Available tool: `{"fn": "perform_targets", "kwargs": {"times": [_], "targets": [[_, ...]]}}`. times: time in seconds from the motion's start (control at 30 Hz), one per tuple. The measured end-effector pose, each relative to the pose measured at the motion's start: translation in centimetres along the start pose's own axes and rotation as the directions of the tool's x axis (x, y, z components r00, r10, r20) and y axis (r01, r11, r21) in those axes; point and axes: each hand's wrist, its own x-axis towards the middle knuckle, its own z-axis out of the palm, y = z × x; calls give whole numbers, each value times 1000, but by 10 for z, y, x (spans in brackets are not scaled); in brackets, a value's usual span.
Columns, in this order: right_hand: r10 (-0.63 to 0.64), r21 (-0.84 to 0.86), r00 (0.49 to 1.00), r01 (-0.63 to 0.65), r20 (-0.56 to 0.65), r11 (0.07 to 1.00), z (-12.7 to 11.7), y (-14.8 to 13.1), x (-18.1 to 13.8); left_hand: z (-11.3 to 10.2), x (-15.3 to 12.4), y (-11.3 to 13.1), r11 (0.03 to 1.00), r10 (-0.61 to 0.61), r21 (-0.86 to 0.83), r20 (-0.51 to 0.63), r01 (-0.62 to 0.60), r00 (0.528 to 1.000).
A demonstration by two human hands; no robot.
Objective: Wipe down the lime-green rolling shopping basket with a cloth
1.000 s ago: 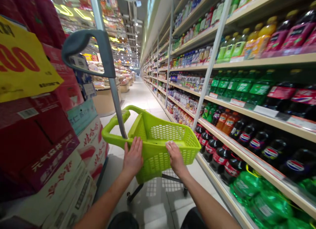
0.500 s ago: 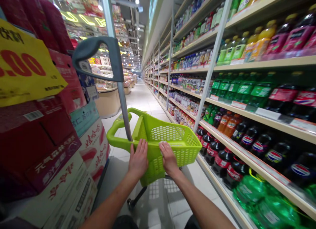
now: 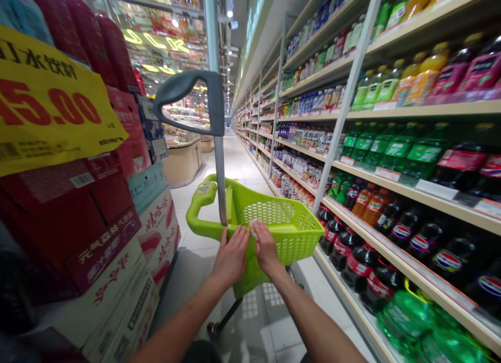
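Head view: right hand (image 3: pixel 267 248), pinching white wad (image 3: pixel 254 227), has slid along green cart (image 3: pixel 252 276), so contact nears left hand (image 3: pixel 231 257), fingers together.

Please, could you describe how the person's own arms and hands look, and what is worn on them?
The bare left forearm and bare right forearm show no sleeve, watch or bracelet. The ungloved left hand and ungloved right hand show no ring on the visible fingers.
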Motion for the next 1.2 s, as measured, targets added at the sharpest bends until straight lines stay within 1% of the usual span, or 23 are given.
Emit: {"fn": "perform_targets", "kwargs": {"times": [0.03,0.1,0.17,0.2,0.27,0.33,0.4,0.47,0.53,0.6,0.67,0.7,0.73,0.8,0.83,0.87,0.9,0.97,1.0,1.07,1.13,1.2], "targets": [[29,0,999,-29,-38,1000,-4,6,1,-7,-3,-11,1000,-18,11,-45,19,999],[77,8,992,-76,-96,997,-13,17,3,-19,-8,-35,989,-132,48,-147,141,980],[84,28,991,-82,-100,996,-15,14,9,-27,-9,-55,967,-229,71,-192,246,954],[65,43,995,-62,-82,997,-12,4,12,-28,-9,-62,962,-243,76,-185,261,952],[-21,72,999,24,-37,997,0,-23,18,-28,-7,-69,970,-214,83,-150,228,965],[-154,71,988,154,-4,986,15,-50,17,-25,-4,-69,977,-182,87,-139,195,973],[-261,26,965,260,17,965,29,-61,5,-24,-2,-65,980,-163,90,-145,177,976],[-303,-27,951,304,58,952,37,-52,-20,-24,0,-60,979,-170,88,-157,185,973],[-300,-57,945,309,131,949,38,-30,-51,-25,1,-55,978,-179,79,-162,193,971],[-276,-64,939,294,204,954,33,-8,-79,-27,2,-51,979,-179,68,-162,191,971],[-243,-65,943,264,228,962,21,1,-89,-28,3,-47,980,-180,55,-165,191,970],[-224,-65,953,241,204,968,14,-1,-84,-29,3,-44,980,-183,48,-167,193,969],[-207,-62,966,218,154,974,5,-7,-73,-29,4,-41,980,-186,39,-169,195,968],[-179,-41,984,180,6,983,-13,-29,-35,-29,5,-34,981,-188,19,-172,194,967],[-182,-25,981,180,-64,983,-21,-42,-10,-30,6,-31,982,-186,9,-174,190,967],[-205,-4,973,206,-109,978,-29,-55,15,-30,7,-29,984,-177,-2,-174,180,969],[-243,12,961,247,-129,969,-36,-65,38,-31,8,-27,986,-164,-14,-174,164,971],[-326,0,937,329,-129,944,-43,-77,71,-33,8,-28,989,-149,-41,-177,144,973],[-361,-12,927,361,-101,932,-45,-78,77,-34,8,-30,987,-161,-54,-185,153,970],[-399,-27,917,399,-13,917,-43,-70,71,-35,7,-36,980,-196,-75,-196,185,961],[-387,-20,920,389,58,921,-39,-57,48,-35,6,-42,976,-212,-88,-184,199,960],[-318,3,946,319,69,948,-34,-47,23,-33,6,-45,979,-196,-96,-161,182,967]]}}
